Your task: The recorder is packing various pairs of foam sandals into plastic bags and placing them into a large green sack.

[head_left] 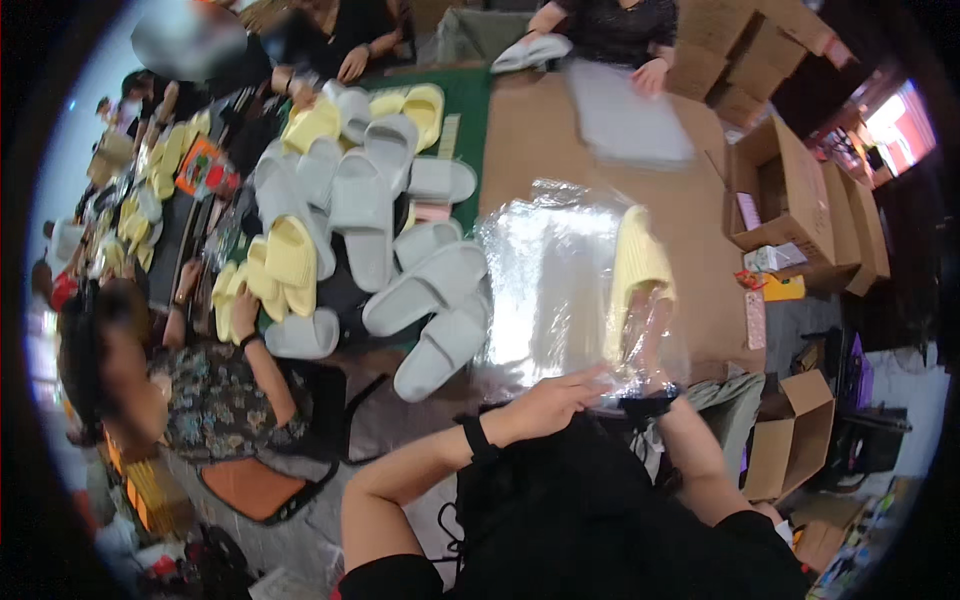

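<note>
My left hand (553, 398) presses on the near edge of a clear plastic bag (545, 290) that lies on the brown table (700, 230). My right hand (655, 335) is inside the bag's right side, gripping the heel of a yellow slipper (637, 262) that lies within the bag. The plastic blurs the right hand, so its fingers are hard to make out. Both wrists wear dark bands.
A heap of grey and yellow slippers (370, 210) covers the table to the left. A seated person (200, 390) at the left handles yellow slippers; another person (615, 25) across the table holds grey ones. A grey sheet stack (625, 115) lies far ahead. Open cardboard boxes (790, 200) stand right.
</note>
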`<action>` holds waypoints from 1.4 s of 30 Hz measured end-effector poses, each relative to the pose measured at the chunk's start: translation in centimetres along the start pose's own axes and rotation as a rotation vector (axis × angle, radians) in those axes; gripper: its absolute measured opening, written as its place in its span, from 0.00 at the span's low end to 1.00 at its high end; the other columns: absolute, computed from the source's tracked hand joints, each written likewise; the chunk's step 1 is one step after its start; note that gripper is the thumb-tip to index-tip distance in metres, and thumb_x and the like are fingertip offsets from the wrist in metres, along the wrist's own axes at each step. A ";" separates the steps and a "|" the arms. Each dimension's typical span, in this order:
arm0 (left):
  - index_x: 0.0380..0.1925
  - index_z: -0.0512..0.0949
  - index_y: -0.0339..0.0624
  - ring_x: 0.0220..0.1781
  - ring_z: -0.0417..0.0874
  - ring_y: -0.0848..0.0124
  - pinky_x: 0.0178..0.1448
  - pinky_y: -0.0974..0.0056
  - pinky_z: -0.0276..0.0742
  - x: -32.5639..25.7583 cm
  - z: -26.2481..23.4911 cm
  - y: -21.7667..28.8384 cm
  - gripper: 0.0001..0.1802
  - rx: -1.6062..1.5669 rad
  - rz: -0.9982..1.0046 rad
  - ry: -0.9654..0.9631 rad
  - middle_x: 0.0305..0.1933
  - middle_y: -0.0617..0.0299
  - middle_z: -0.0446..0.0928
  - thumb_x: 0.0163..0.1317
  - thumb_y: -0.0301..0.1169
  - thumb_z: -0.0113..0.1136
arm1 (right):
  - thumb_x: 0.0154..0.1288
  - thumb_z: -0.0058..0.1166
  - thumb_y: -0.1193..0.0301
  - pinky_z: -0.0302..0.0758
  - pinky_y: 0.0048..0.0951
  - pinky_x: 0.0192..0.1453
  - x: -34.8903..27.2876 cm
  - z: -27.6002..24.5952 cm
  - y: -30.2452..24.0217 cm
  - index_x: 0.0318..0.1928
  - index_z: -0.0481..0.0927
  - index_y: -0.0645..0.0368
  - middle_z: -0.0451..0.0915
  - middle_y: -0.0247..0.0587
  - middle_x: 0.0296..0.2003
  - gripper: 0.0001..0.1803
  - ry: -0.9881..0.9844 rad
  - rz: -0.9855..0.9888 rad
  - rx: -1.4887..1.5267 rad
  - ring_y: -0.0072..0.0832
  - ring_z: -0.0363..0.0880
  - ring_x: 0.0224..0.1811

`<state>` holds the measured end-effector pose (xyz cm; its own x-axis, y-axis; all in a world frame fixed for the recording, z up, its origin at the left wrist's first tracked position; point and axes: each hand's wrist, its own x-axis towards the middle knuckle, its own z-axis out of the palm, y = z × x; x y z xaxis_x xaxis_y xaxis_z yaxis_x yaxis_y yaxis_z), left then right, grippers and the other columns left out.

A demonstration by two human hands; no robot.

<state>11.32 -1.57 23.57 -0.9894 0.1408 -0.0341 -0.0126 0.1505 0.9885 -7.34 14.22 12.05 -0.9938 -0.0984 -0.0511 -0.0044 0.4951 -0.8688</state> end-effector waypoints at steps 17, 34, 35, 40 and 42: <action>0.50 0.70 0.42 0.44 0.79 0.62 0.45 0.61 0.78 -40.6 14.8 -7.2 0.20 -0.927 -1.127 -0.142 0.46 0.53 0.74 0.59 0.37 0.52 | 0.65 0.44 0.63 0.71 0.34 0.45 2.8 -12.6 1.8 0.49 0.71 0.67 0.73 0.52 0.43 0.20 -0.151 -0.179 -0.561 0.37 0.73 0.42; 0.39 0.72 0.32 0.43 0.77 0.61 0.54 0.56 0.77 -29.5 22.6 2.1 0.08 -1.822 -1.095 1.263 0.41 0.53 0.75 0.60 0.25 0.53 | 0.59 0.44 0.45 0.68 0.43 0.56 13.0 -14.2 5.0 0.64 0.54 0.55 0.57 0.50 0.62 0.39 -0.552 -0.179 -1.487 0.44 0.65 0.58; 0.35 0.73 0.33 0.40 0.78 0.64 0.50 0.58 0.80 -29.8 23.9 1.4 0.07 -1.714 -1.132 1.201 0.37 0.55 0.75 0.59 0.25 0.55 | 0.60 0.44 0.48 0.68 0.42 0.56 12.8 -14.1 5.0 0.62 0.57 0.56 0.59 0.50 0.61 0.36 -0.573 -0.182 -1.506 0.43 0.66 0.57; 0.31 0.74 0.34 0.37 0.78 0.66 0.47 0.59 0.81 -31.1 25.7 0.0 0.04 -1.439 -1.062 1.146 0.34 0.56 0.74 0.58 0.24 0.56 | 0.63 0.44 0.60 0.66 0.33 0.55 11.6 -13.4 4.6 0.55 0.71 0.58 0.68 0.48 0.56 0.23 -0.673 -0.194 -1.588 0.40 0.70 0.53; 0.30 0.74 0.34 0.37 0.78 0.65 0.48 0.59 0.81 -30.5 23.5 1.0 0.03 -1.637 -1.202 1.205 0.34 0.56 0.74 0.57 0.23 0.56 | 0.63 0.44 0.60 0.66 0.32 0.56 12.6 -14.8 6.6 0.56 0.71 0.56 0.68 0.47 0.56 0.23 -0.666 -0.279 -1.533 0.39 0.70 0.54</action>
<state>44.88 17.23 22.10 -0.0624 0.1104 -0.9919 0.1137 -0.9866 -0.1169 -21.57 29.09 12.94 -0.7302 -0.4424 -0.5206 -0.6510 0.6818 0.3337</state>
